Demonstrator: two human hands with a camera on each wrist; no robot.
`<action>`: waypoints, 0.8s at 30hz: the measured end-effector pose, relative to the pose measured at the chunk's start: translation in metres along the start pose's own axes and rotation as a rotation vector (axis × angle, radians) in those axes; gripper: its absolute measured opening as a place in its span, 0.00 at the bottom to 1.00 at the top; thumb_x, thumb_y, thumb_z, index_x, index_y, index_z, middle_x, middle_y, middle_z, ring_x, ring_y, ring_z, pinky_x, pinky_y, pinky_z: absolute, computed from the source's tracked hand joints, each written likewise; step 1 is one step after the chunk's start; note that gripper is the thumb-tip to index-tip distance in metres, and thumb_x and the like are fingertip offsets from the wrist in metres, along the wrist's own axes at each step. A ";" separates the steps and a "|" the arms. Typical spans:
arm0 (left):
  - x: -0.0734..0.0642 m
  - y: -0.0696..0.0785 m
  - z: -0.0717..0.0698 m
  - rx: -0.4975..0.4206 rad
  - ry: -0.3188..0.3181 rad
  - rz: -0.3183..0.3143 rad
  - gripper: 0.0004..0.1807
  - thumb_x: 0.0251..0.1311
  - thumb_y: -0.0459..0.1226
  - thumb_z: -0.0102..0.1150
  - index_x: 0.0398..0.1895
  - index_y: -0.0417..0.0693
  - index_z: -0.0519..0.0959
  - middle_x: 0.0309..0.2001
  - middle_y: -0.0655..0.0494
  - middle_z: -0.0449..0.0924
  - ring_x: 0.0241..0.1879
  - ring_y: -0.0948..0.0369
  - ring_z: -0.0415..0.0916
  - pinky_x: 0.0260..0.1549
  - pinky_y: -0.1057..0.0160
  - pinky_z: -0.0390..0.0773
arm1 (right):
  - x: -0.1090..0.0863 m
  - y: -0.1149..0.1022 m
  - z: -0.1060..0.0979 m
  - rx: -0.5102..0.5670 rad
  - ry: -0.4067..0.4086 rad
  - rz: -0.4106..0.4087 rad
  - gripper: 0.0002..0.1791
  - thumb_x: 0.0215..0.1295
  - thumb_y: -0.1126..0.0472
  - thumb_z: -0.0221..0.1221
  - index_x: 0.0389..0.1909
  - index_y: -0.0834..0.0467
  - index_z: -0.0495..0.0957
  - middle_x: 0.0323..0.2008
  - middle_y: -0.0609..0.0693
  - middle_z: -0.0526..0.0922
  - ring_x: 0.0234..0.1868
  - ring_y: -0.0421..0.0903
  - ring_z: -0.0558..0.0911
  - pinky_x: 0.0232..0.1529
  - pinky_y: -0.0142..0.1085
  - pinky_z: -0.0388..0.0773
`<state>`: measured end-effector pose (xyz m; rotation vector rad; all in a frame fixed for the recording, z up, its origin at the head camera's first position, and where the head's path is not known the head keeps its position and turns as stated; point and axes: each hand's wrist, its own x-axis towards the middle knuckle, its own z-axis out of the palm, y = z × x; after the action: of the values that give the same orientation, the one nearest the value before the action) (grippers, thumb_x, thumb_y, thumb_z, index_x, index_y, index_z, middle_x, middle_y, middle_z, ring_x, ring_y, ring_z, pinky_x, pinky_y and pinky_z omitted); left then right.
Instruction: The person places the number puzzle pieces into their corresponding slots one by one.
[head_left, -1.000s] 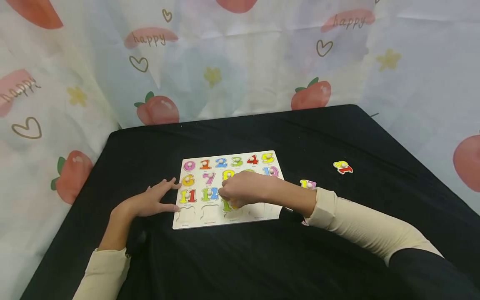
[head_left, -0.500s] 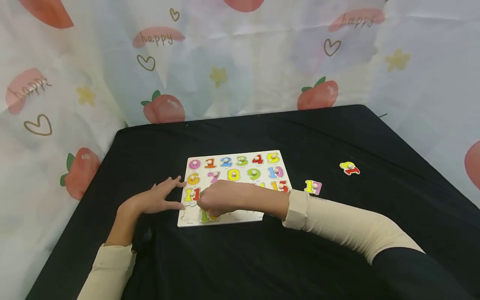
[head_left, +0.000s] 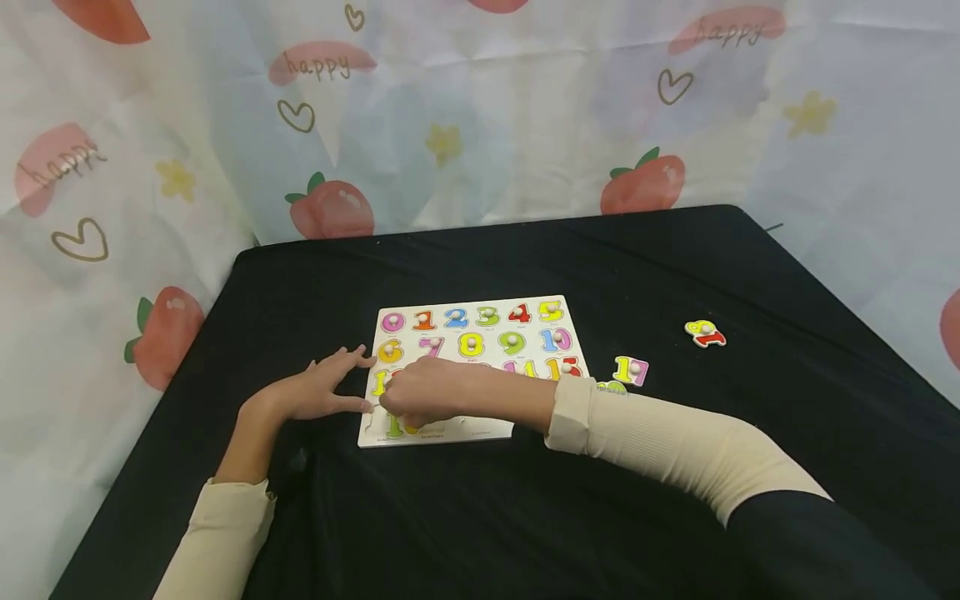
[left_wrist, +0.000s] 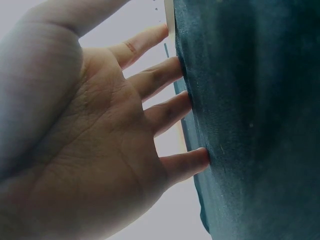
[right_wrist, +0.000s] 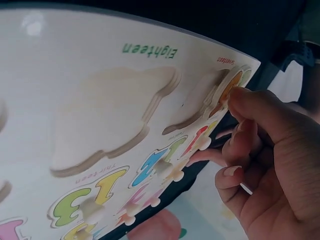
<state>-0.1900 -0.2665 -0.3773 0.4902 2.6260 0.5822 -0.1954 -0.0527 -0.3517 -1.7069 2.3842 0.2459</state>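
A white wooden number puzzle board (head_left: 480, 432) lies on the black cloth, with knobbed number pieces seated in its upper rows. My right hand (head_left: 429, 390) pinches a number puzzle piece (head_left: 394, 427) with a green 1 and an orange digit, over the board's front left corner recess. In the right wrist view, thumb and fingertips grip this piece (right_wrist: 231, 92) tilted at the board's end; its second digit is mostly covered. My left hand (head_left: 318, 387) spreads its fingers at the board's left edge, thumb and fingertips right at the rim.
To the right of the board lie a yellow and purple 17 piece (head_left: 631, 370) and a green piece (head_left: 615, 387) partly behind the right sleeve. Farther right is a yellow and red piece (head_left: 705, 333). A fruit-patterned curtain (head_left: 517, 108) hangs behind the table.
My right hand has moved left across the board's front row with the piece, from the middle to the left corner. The left hand stays at the left edge.
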 end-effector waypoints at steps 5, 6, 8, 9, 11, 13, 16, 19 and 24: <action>-0.002 0.000 0.004 -0.021 0.000 0.014 0.45 0.55 0.56 0.60 0.70 0.41 0.59 0.71 0.35 0.44 0.70 0.39 0.34 0.59 0.30 0.35 | 0.007 -0.004 0.001 0.011 -0.012 0.003 0.17 0.61 0.53 0.62 0.50 0.53 0.78 0.32 0.41 0.82 0.26 0.36 0.76 0.25 0.27 0.67; -0.002 0.001 0.004 -0.026 -0.001 0.018 0.45 0.55 0.56 0.60 0.69 0.41 0.59 0.71 0.35 0.44 0.70 0.39 0.34 0.59 0.30 0.35 | 0.008 -0.004 0.002 0.008 -0.011 -0.001 0.17 0.61 0.53 0.62 0.50 0.53 0.78 0.33 0.41 0.82 0.26 0.36 0.76 0.25 0.27 0.67; -0.003 0.001 0.004 -0.030 -0.001 0.024 0.45 0.55 0.56 0.60 0.69 0.41 0.59 0.71 0.35 0.45 0.70 0.38 0.34 0.58 0.30 0.35 | 0.010 -0.005 0.002 0.001 -0.010 -0.003 0.17 0.61 0.53 0.62 0.50 0.53 0.79 0.33 0.41 0.83 0.26 0.36 0.76 0.25 0.27 0.67; -0.003 0.001 0.004 -0.030 0.000 0.026 0.45 0.55 0.56 0.61 0.69 0.40 0.59 0.71 0.34 0.45 0.70 0.38 0.34 0.58 0.30 0.35 | 0.011 -0.005 0.002 -0.004 -0.008 -0.006 0.17 0.62 0.53 0.62 0.50 0.53 0.79 0.33 0.42 0.83 0.25 0.36 0.76 0.24 0.27 0.67; -0.003 0.000 0.003 -0.026 0.002 0.030 0.44 0.55 0.55 0.61 0.69 0.40 0.59 0.71 0.34 0.45 0.70 0.38 0.35 0.58 0.30 0.35 | 0.014 -0.006 0.000 -0.008 -0.005 -0.008 0.17 0.62 0.54 0.61 0.51 0.54 0.79 0.31 0.42 0.83 0.25 0.36 0.76 0.24 0.27 0.67; -0.003 0.000 0.001 -0.019 0.007 0.032 0.44 0.56 0.55 0.61 0.69 0.40 0.59 0.71 0.35 0.45 0.70 0.38 0.35 0.58 0.30 0.36 | 0.015 -0.006 -0.001 -0.005 0.002 0.000 0.17 0.62 0.53 0.61 0.51 0.53 0.78 0.29 0.42 0.82 0.24 0.36 0.76 0.24 0.27 0.67; -0.002 0.000 0.000 -0.011 0.009 0.034 0.43 0.56 0.55 0.60 0.69 0.41 0.59 0.71 0.35 0.45 0.70 0.39 0.35 0.58 0.30 0.36 | 0.016 -0.005 -0.003 0.005 0.008 0.012 0.18 0.62 0.53 0.61 0.52 0.53 0.78 0.28 0.42 0.82 0.24 0.37 0.76 0.25 0.26 0.67; -0.001 0.000 -0.001 -0.007 0.004 0.031 0.44 0.56 0.56 0.60 0.69 0.41 0.59 0.71 0.36 0.44 0.70 0.39 0.34 0.59 0.30 0.36 | 0.017 -0.005 -0.003 0.019 0.013 0.017 0.18 0.62 0.54 0.61 0.52 0.52 0.78 0.28 0.41 0.82 0.26 0.37 0.76 0.26 0.26 0.68; -0.001 -0.001 -0.002 -0.003 0.005 0.038 0.43 0.57 0.56 0.58 0.69 0.41 0.59 0.71 0.36 0.45 0.70 0.39 0.35 0.59 0.30 0.36 | 0.021 -0.006 -0.004 0.013 0.009 0.031 0.17 0.62 0.54 0.61 0.51 0.53 0.78 0.28 0.42 0.81 0.26 0.38 0.77 0.26 0.27 0.68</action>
<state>-0.1904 -0.2685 -0.3762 0.5390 2.6252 0.5998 -0.1963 -0.0744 -0.3531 -1.6697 2.4148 0.2280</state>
